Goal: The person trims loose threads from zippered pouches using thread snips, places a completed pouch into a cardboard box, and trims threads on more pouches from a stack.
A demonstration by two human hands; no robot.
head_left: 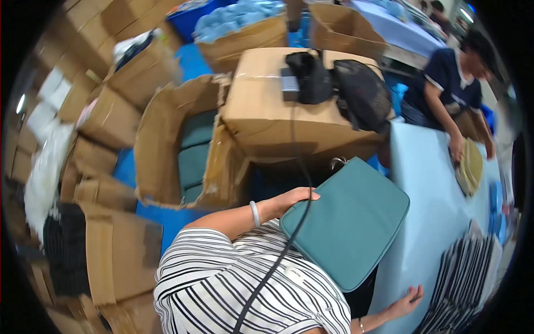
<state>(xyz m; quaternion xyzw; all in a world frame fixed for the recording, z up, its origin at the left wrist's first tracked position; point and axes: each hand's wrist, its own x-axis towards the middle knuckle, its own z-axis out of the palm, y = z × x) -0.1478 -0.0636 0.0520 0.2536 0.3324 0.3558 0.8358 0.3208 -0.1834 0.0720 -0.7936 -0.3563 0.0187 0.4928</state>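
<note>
The left hand (pixel 297 199) grips a teal case (pixel 350 222) by its edge. The right hand (pixel 406 303) is at a light blue surface (pixel 420 178), near striped cloth items (pixel 464 273); it seems to hold something small and dark, too blurred to name. An open carton (pixel 158 145) contains teal items (pixel 193 165). Across the surface, a co-worker (pixel 445 86) handles an olive item (pixel 471 167).

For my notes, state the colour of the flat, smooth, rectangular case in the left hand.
The case is plain teal green; it shows best in the head view.
</note>
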